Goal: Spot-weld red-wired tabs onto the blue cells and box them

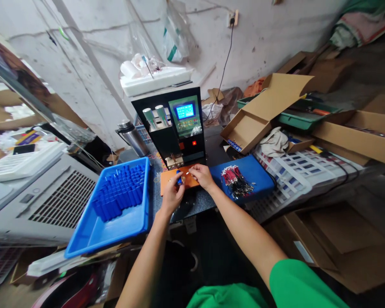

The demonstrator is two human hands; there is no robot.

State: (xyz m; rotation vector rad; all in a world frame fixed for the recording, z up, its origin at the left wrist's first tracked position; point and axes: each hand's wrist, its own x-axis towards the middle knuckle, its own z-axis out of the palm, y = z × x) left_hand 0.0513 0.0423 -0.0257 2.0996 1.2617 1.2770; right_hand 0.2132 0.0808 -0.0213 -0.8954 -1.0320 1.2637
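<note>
My left hand [172, 193] pinches a small blue cylindrical cell [179, 178] upright over an orange pad [167, 179]. My right hand [202, 175] sits just right of it, fingers pinched on a small pale metal piece [187, 173] close to the cell. Both hands are directly below the electrodes of a black spot-welding machine [171, 124] with a lit blue screen [185, 111]. A blue tray [93, 231] with several blue cells [120, 192] stands to my left. A bundle of red and black wires [235, 179] lies on a blue lid [259, 173] to my right.
A steel flask [133, 137] stands left of the machine. Open cardboard boxes [263, 111] and a green bin [295, 119] fill the back right. A white slotted crate [291, 171] lies at right. A grey vented unit [51, 201] sits at left. A power cord [224, 64] runs up the wall.
</note>
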